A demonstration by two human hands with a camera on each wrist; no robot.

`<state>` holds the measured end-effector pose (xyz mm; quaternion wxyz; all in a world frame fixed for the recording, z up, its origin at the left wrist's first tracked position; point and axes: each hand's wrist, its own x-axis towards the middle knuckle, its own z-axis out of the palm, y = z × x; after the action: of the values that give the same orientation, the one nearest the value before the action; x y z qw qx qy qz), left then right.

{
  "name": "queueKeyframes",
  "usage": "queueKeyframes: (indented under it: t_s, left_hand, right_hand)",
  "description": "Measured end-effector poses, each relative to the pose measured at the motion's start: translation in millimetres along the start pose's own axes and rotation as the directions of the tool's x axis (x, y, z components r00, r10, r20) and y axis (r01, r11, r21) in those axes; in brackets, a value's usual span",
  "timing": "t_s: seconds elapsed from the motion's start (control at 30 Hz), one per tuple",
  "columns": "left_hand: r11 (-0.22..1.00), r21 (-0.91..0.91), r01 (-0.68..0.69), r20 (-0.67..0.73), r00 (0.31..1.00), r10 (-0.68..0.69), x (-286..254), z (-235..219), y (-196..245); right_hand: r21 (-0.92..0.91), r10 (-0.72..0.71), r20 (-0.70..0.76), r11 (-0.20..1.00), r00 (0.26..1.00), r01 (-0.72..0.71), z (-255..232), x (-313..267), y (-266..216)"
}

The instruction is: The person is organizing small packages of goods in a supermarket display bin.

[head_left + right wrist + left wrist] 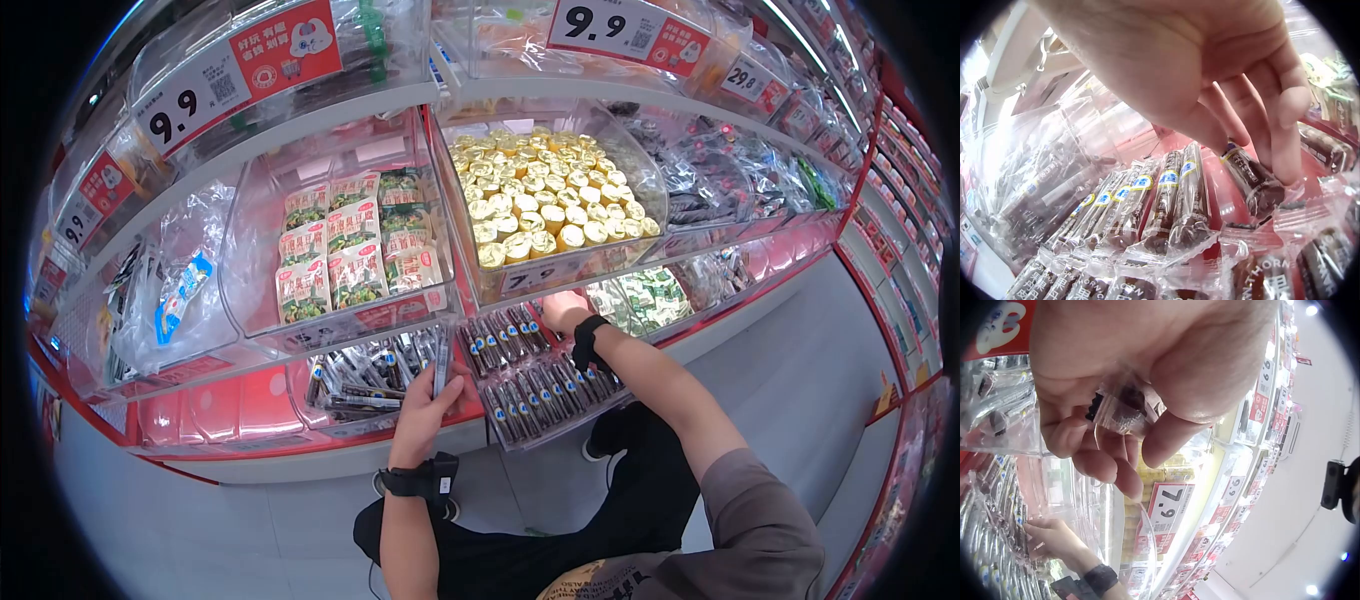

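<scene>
Dark sticks in clear wrappers with blue and yellow labels stand in rows in a clear bin. My right hand is at the bin's back right; in the right wrist view the hand pinches one wrapped stick between thumb and fingers, tilted beside the upright row. My left hand is left of the bin; in the left wrist view that hand holds clear-wrapped dark pieces in its curled fingers. How many it holds cannot be told.
Loosely piled wrapped sticks lie in a bin on the left. Above hang bins of gold-topped rolls and red-and-white packets, with their front edges over the hands. Green-and-white packets are right of the right hand.
</scene>
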<state>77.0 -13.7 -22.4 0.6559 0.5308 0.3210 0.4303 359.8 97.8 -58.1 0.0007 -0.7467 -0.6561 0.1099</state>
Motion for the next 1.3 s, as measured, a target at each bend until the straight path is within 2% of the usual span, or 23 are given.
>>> queueKeyframes:
  t_s: [0.13,0.23,0.33,0.43,0.63,0.73,0.83,0.93,1.03,1.13,1.23,1.27,1.3]
  left_hand:
    - [1.000,0.002,-0.007,0.000,1.000,0.007,0.6,-1.0,-1.8]
    - [1.000,-0.016,0.014,0.022,1.000,-0.014,0.2,-3.2,0.2]
    - [0.999,-0.036,0.016,0.021,1.000,-0.016,-0.2,-2.2,1.3]
    - [1.000,-0.024,0.011,0.016,1.000,-0.011,-0.1,-1.5,2.4]
    - [1.000,0.010,0.015,0.018,1.000,-0.015,0.1,-3.3,1.7]
    - [1.000,0.010,-0.004,-0.010,1.000,0.004,-0.2,0.2,0.4]
    - [1.000,0.023,0.014,-0.026,1.000,-0.013,-0.2,0.8,1.3]
    - [1.000,0.021,0.003,-0.013,1.000,-0.003,0.6,-0.3,0.7]
    - [1.000,0.024,-0.001,-0.008,1.000,0.001,0.7,-1.1,0.1]
    - [1.000,0.008,0.008,-0.010,1.000,-0.008,0.0,-2.3,-1.8]
    - [1.000,0.009,0.009,-0.019,1.000,-0.008,-0.8,-0.4,-0.1]
    - [1.000,0.014,0.009,-0.020,1.000,-0.009,-0.7,-0.7,-1.1]
    - [1.000,0.019,0.009,-0.022,1.000,-0.008,-0.6,-1.3,-2.1]
  right_hand:
    - [0.019,-0.062,0.011,0.998,0.998,0.061,13.8,10.9,6.0]
    - [0.020,-0.185,-0.042,0.982,0.982,0.186,25.9,19.1,12.3]
    - [0.048,-0.228,-0.029,0.972,0.973,0.229,29.9,24.7,17.2]
    - [0.035,-0.204,-0.020,0.978,0.979,0.205,21.1,16.1,10.4]
    - [0.074,-0.004,0.045,0.997,0.999,0.000,9.2,6.3,-2.0]
    - [0.061,-0.030,0.008,0.998,1.000,0.030,10.6,2.3,-4.7]
    - [-0.001,-0.093,0.133,0.996,0.987,0.094,8.5,3.7,-5.8]
    - [-0.018,-0.165,0.041,0.986,0.985,0.166,19.9,11.0,2.2]
    - [0.060,-0.084,0.098,0.995,0.992,0.079,1.5,0.1,-3.0]
    - [0.032,-0.053,0.275,0.998,0.960,0.046,-17.4,-6.8,-10.6]
    - [0.001,-0.011,0.255,1.000,0.967,0.012,-15.6,-5.3,-10.1]
    - [-0.105,-0.103,0.177,0.987,0.979,0.123,-9.2,-1.4,-8.5]
    - [-0.116,-0.113,0.179,0.984,0.977,0.135,-3.9,2.1,-5.5]
